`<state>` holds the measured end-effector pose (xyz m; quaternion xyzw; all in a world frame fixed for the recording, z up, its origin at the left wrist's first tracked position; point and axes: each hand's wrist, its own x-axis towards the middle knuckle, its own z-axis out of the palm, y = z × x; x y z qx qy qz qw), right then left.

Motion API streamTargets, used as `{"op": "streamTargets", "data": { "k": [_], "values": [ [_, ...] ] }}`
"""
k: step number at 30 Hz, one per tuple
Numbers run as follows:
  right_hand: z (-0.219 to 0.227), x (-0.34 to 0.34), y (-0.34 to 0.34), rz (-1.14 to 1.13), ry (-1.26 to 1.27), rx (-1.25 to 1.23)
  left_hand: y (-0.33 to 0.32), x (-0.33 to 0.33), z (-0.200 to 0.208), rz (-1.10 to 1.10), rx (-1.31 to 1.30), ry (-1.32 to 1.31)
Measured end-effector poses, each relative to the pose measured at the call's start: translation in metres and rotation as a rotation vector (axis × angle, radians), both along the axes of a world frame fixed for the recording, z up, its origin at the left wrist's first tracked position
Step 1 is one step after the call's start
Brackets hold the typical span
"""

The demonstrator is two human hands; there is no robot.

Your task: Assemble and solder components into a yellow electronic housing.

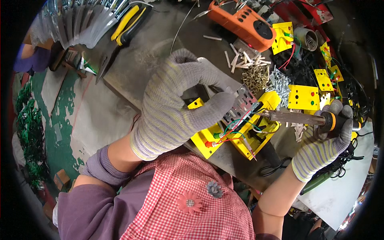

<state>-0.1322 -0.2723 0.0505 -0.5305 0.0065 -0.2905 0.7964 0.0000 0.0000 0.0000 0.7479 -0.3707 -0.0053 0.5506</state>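
No legible text, label, brand, number or sign anywhere on the things in view.

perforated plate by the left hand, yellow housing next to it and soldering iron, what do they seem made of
Perforated plate: likely silvery metal, judging by its bright, uneven reflections.
Yellow housing: probably moulded plastic, from its smooth, evenly coloured, slightly glossy walls.
Soldering iron: shaft looks metal, dull brownish grey with a faint sheen; the dark handle may be plastic, but the right glove partly hides it.
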Motion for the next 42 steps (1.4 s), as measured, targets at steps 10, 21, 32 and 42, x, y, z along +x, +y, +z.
{"op": "streamTargets", "data": {
  "k": [10, 21, 32, 42],
  "values": [
    [-0.018, 0.009, 0.012, -0.273, 0.019, -0.045, -0.003, 0.002, -0.004, 0.059, 0.012, -0.085],
    [-0.013, 0.001, 0.004, -0.078, 0.036, -0.07, 0.003, 0.003, -0.003, 0.088, 0.121, -0.182],
    [-0.016, 0.002, 0.006, -0.213, 0.033, -0.07, -0.002, 0.0, -0.006, 0.113, 0.094, -0.206],
    [-0.016, 0.005, 0.009, -0.165, 0.021, -0.136, 0.004, 0.008, -0.013, 0.037, -0.02, -0.361]
  ]
}}
